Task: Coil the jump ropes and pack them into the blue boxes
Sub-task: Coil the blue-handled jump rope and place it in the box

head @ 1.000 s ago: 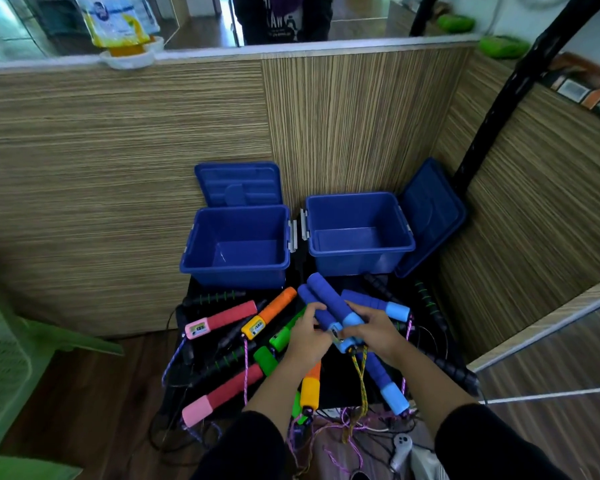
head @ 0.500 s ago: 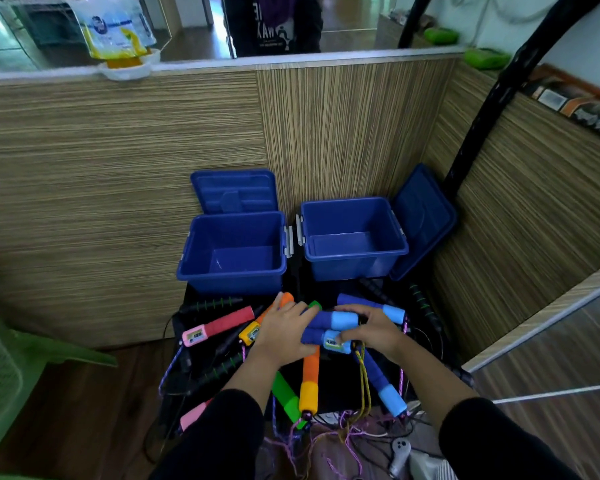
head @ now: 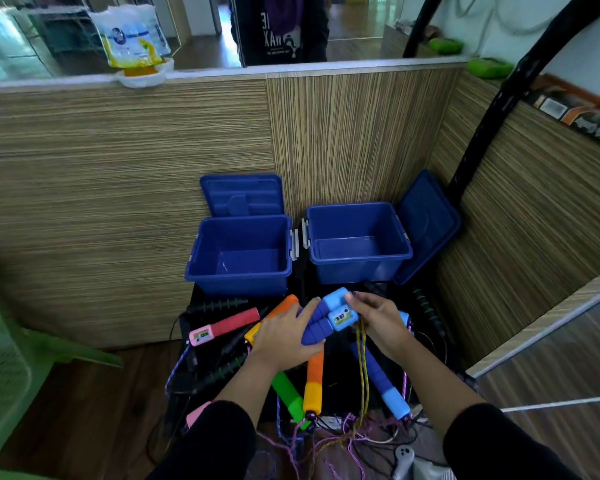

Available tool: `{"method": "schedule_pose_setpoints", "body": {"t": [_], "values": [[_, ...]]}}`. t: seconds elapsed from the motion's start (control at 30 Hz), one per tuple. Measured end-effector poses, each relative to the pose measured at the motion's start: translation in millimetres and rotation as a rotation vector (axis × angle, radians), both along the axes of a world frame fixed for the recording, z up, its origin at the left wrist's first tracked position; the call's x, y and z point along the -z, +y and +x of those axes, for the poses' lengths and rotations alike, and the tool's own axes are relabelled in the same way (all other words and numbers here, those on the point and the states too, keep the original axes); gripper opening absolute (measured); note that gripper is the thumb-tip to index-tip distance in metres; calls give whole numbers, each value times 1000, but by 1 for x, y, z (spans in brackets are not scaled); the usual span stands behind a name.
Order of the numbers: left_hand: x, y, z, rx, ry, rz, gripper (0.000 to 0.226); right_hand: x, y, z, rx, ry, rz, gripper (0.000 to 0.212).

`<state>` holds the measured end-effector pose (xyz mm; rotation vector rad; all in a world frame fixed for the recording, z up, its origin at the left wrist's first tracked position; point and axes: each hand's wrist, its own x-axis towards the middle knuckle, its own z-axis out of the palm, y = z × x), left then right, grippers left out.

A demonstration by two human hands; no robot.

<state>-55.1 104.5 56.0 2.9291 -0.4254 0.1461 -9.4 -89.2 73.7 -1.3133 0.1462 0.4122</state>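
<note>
While hands (head: 284,336) grip — blue handles (head: 321,322).

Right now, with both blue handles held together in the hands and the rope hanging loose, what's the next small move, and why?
Probably start winding the yellow rope around the paired blue handles. The left hand and right hand grip them together, but the rope trails uncoiled to the tangle below, and both blue boxes sit open with nothing visible inside.

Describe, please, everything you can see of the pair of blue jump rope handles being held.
The blue jump rope handles are two dark blue, ribbed, foam-like grips with light blue plastic ends, one bearing a small counter display. They lie side by side, tilted, above the black table. The left hand grips the dark ends; the right hand holds the light ends. A yellow cord hangs below.
</note>
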Motion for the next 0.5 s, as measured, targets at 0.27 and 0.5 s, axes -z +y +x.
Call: {"method": "schedule_pose_setpoints", "body": {"t": [0.27, 0.5], "values": [[-39, 0, 8, -218, -81, -49, 87, -29, 14, 6, -14, -73, 40, 33], [-48, -5, 6, -250, -13, -124, 89, -37, 31, 1, -3, -155, 63, 33]]}}
